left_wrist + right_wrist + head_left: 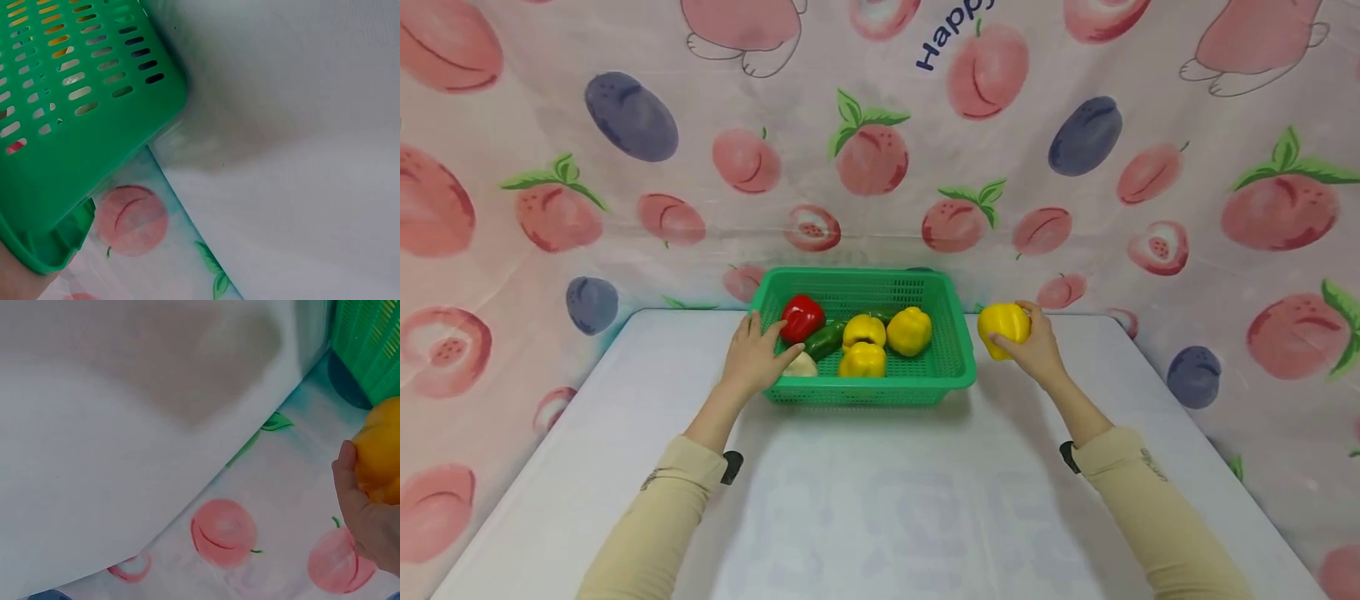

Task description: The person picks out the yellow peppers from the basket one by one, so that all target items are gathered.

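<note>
My right hand [1037, 343] grips a yellow bell pepper [1004, 330] just right of a green plastic basket [961, 350]; the right wrist view also shows the pepper [380, 450] against the fingers [347, 481]. At the basket's left end, my left hand [756, 353] rests over the rim with its fingers spread and mostly straight. Its index finger and thumb reach inside, near a red bell pepper [802, 318] and a pale rounded vegetable [801, 365] partly hidden by the hand. In the left wrist view, only a bit of the hand appears beside the basket [125, 125].
Also in the basket lie a dark green long vegetable [826, 340] and several yellow bell peppers [910, 332]. The basket stands near the back edge of a white table [880, 500]. Behind hangs a fruit-printed cloth [880, 225].
</note>
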Demonstrator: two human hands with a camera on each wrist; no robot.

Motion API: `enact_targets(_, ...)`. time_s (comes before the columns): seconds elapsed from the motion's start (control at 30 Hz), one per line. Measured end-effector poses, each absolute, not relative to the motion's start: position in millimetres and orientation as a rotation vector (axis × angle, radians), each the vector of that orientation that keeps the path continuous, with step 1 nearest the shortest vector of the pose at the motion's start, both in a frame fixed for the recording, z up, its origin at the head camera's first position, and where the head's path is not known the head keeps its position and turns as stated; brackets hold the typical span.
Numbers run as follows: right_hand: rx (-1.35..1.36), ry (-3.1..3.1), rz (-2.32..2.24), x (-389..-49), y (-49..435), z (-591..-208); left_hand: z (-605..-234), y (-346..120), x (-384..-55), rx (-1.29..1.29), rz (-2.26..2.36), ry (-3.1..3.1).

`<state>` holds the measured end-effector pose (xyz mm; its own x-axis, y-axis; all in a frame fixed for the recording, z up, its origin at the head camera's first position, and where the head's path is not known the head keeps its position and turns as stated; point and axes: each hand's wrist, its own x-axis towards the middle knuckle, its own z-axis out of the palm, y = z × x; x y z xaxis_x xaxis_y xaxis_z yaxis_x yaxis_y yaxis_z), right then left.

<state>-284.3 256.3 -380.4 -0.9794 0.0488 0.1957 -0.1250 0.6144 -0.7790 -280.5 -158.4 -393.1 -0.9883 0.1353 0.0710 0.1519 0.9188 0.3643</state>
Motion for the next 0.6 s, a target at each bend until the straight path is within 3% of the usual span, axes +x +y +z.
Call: enact_targets(0.6, -0.039, -2.677, 1.276, -319.0, 249.6, -408.4, -393.6, -157.7, -281.1, -0.21, -0.57, -3.028)
